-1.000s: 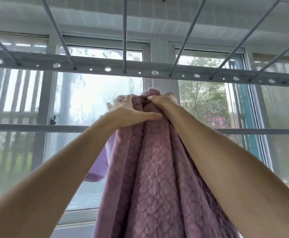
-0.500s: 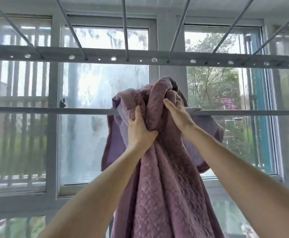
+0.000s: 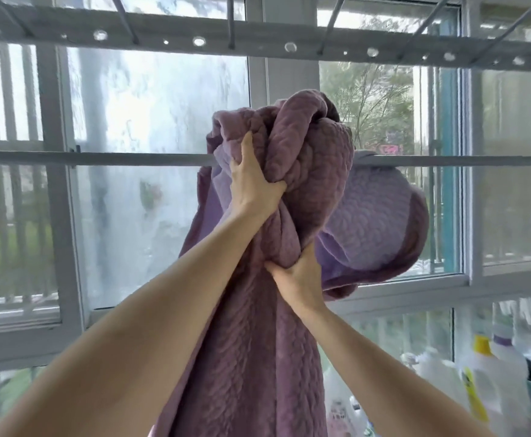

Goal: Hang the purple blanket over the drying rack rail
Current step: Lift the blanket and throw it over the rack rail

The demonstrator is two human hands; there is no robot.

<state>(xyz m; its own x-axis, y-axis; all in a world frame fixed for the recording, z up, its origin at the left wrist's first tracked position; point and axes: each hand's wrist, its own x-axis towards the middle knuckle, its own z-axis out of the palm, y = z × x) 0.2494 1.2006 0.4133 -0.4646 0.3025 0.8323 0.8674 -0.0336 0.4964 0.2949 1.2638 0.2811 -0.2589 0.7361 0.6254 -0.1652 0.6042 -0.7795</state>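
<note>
White plastic bottles [image 3: 494,383] stand low right below the fogged window [image 3: 160,171].

Matt quilted cloth purple blanket [image 3: 289,357], smooth grey metal rail [image 3: 116,159], glossy plastic bottles [image 3: 491,373]

1 purple blanket [image 3: 314,171], bunched at the horizontal rail [image 3: 100,159], and 2 bare hands on it: the left hand [image 3: 251,184] higher, the right hand [image 3: 298,279] lower. 1 perforated crossbar [image 3: 257,42] overhead, with 6 thin rods [image 3: 231,20] I can count running from it. At the near right, about 3 plastic bottles [image 3: 484,383], too blurred to count surely.
</note>
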